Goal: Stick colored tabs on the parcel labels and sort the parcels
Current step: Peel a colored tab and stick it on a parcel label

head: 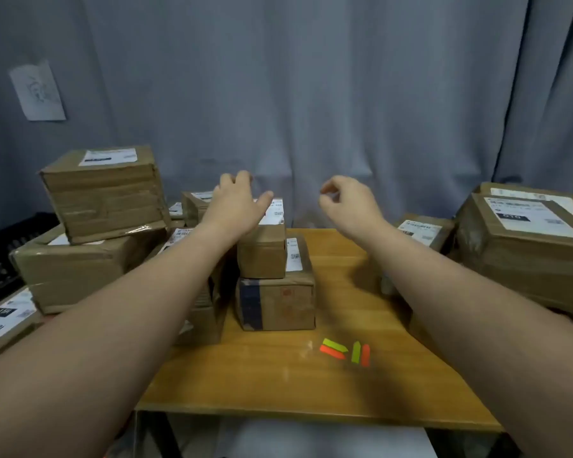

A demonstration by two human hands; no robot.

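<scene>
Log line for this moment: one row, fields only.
left hand: open, over small top parcel, contact unclear | right hand: raised, loosely curled, hold unclear | tabs: four, orange and green, on table

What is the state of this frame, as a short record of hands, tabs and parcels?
left hand: open, reaching over the small top parcel; contact unclear
right hand: raised, fingers curled; whether it pinches anything is unclear
colored tabs: two orange, two yellow-green, loose on wooden table
centre stack: small top parcel on larger parcel
other parcels: left pile, right pile
</scene>
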